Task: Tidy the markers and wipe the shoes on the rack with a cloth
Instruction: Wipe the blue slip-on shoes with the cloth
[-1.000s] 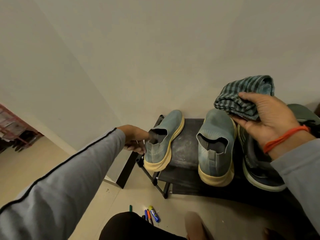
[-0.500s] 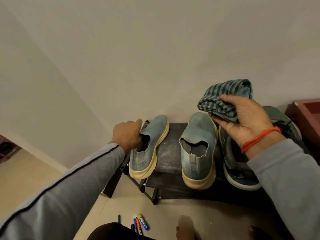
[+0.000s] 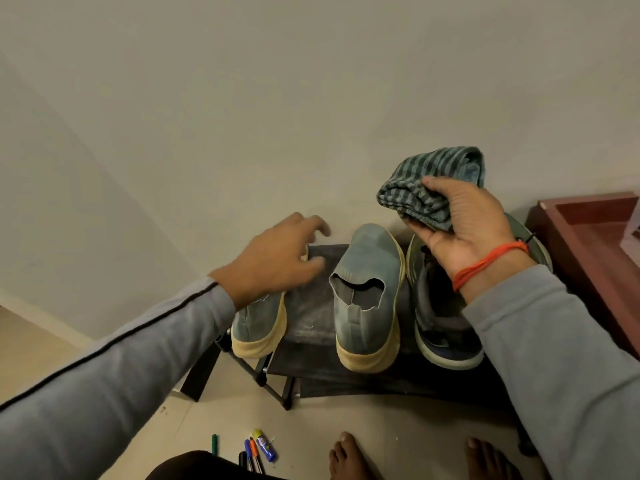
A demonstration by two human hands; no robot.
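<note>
Two blue slip-on shoes with cream soles stand on the black rack (image 3: 308, 299): the left shoe (image 3: 258, 323) at the rack's left edge, the middle shoe (image 3: 367, 282) beside it. A dark sneaker (image 3: 446, 327) sits to their right. My left hand (image 3: 277, 258) hovers over the left shoe's front, fingers spread and blurred, holding nothing. Above the sneaker, my right hand (image 3: 467, 226) grips a folded striped blue-grey cloth (image 3: 429, 188). Several markers (image 3: 254, 448) lie on the floor below the rack.
A reddish-brown wooden piece (image 3: 588, 244) stands at the right of the rack. A plain wall rises right behind the shoes. My bare feet (image 3: 349, 455) rest on the tiled floor in front, and a dark knee fills the bottom edge.
My left hand has let go of the left shoe's heel opening and moved up over its front, fingers now spread. The right hand keeps the cloth; the view has shifted.
</note>
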